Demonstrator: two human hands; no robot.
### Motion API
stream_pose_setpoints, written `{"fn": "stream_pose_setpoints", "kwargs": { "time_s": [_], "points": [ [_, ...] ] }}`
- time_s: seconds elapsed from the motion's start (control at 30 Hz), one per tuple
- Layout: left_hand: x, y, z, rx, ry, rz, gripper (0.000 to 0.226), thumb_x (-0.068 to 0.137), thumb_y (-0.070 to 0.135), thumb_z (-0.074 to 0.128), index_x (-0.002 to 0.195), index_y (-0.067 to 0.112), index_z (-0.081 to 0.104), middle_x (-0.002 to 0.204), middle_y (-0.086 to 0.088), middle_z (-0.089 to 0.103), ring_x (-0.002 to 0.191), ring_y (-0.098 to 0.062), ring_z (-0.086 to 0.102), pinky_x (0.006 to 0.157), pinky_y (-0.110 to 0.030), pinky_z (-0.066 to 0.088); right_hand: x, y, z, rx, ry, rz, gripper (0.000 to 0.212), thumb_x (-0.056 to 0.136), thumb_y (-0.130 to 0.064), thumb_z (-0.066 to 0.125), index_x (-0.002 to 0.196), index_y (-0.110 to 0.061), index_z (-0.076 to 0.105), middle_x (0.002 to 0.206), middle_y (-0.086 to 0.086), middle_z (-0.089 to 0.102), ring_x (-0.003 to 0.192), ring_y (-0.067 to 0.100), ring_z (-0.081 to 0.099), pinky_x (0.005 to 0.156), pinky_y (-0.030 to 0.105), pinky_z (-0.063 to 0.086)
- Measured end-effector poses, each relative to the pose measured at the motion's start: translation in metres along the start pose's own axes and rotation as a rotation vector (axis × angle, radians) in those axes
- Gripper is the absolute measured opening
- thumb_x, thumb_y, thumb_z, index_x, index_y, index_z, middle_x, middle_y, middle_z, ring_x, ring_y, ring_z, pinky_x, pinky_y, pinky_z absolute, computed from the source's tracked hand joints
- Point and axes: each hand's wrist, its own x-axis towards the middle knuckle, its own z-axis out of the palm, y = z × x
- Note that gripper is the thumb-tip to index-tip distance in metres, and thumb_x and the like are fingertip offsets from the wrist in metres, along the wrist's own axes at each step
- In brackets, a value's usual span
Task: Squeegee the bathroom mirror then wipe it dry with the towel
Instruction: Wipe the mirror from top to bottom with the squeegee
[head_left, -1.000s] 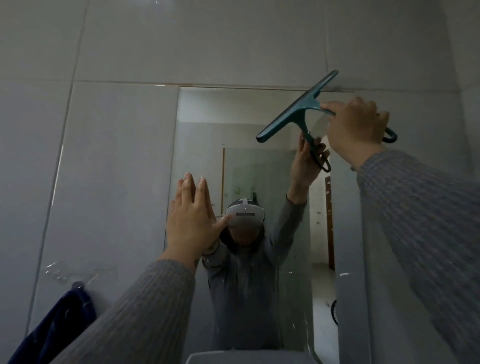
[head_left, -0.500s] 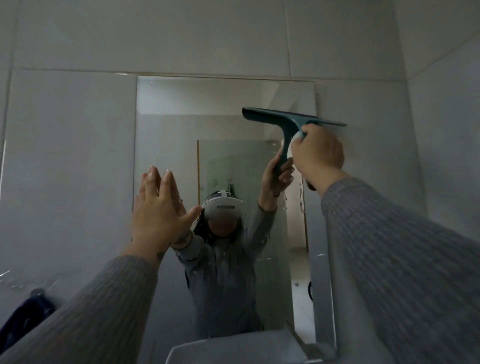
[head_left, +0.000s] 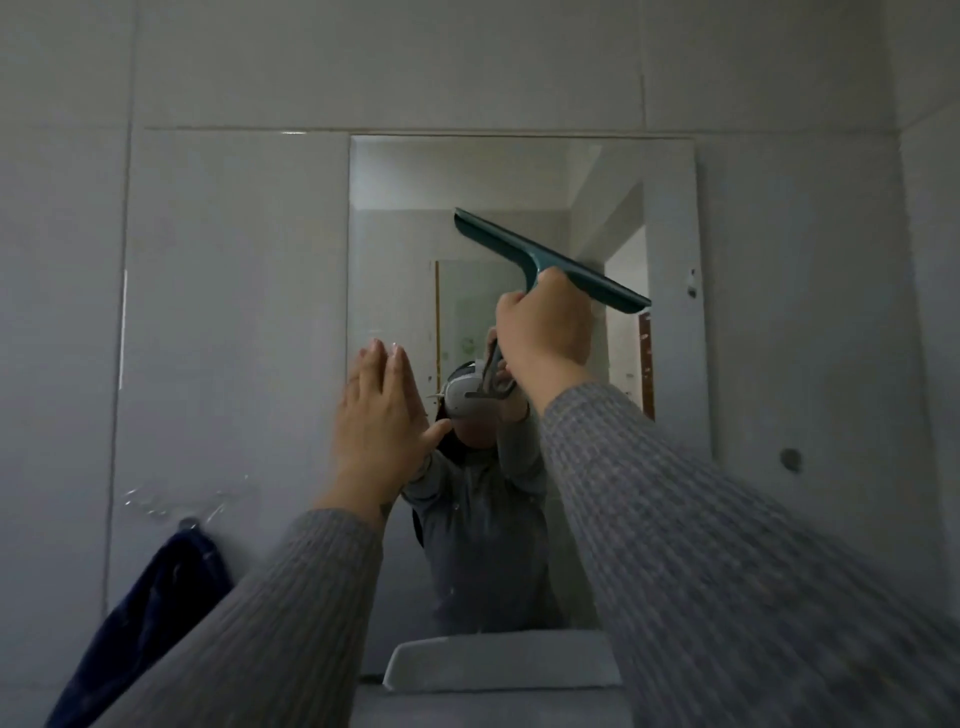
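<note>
Against the tiled wall (head_left: 234, 312), at head height: mirror (head_left: 395, 249) fixed above a pale basin rim (head_left: 498, 657). Right hand (head_left: 545, 327) is clenched round the handle of the teal squeegee (head_left: 545, 260); its blade lies tilted across the upper right of the glass, left end higher, right end near the mirror's right edge. Whether the rubber edge is fully seated on the glass cannot be told. Left hand (head_left: 379, 415) is flat, fingers (head_left: 387, 358) extended and together, holding nothing, at the mirror's left edge at mid height; apparently pressed to the surface. Dark blue towel (head_left: 150, 618) hangs from a hook (head_left: 188, 522) on the wall, lower left, well apart from both hands, not yet used. Judgement: squeegee stage under way, drying not begun. Risks: with the blade tilted, one end may lift and leave a streak; runoff could travel toward the lower right end and down the frame edge; the bare left palm on the glass may leave a print for the towel to clear; pulling down with a reaching arm may make the blade chatter. Drops or smears show on the tile above the hook. Brands, labels, writing: none legible anywhere.
</note>
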Motion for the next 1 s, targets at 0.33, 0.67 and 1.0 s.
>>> {"fn": "stream_pose_setpoints", "kwargs": {
  "time_s": [0.33,0.67,1.0],
  "points": [
    [-0.003,-0.010,0.005,-0.043,-0.053,0.063,0.100,0.081,0.054,0.058,0.151,0.009,0.002,0.159,-0.010,-0.006,0.146,-0.024,-0.006,0.119,-0.040,0.006,-0.043,-0.033,0.035,-0.147,-0.147,-0.250,0.022,0.098,-0.016,0.045,0.112,-0.005,0.058,0.082,0.001,0.055,0.053,0.006,0.039,0.042,0.014,0.020],
    [-0.023,-0.011,0.006,-0.060,0.101,0.035,0.095,0.081,0.050,0.064,0.148,0.007,0.013,0.158,-0.010,0.011,0.145,-0.025,0.010,0.118,-0.038,0.014,-0.023,-0.007,0.006,-0.453,-0.249,-0.496,0.025,0.096,-0.017,0.050,0.119,-0.014,0.060,0.082,0.004,0.061,0.068,0.019,0.050,0.059,0.028,0.038],
    [-0.009,-0.013,-0.008,0.025,0.021,0.082,0.096,0.079,0.063,0.058,0.148,0.013,0.013,0.158,-0.009,0.009,0.145,-0.026,0.007,0.118,-0.044,0.011,-0.021,0.018,-0.042,-0.616,-0.327,-0.453,0.033,0.099,-0.025,0.044,0.131,-0.026,0.053,0.096,0.008,0.052,0.074,0.021,0.043,0.054,0.025,0.025]
  ]
}}
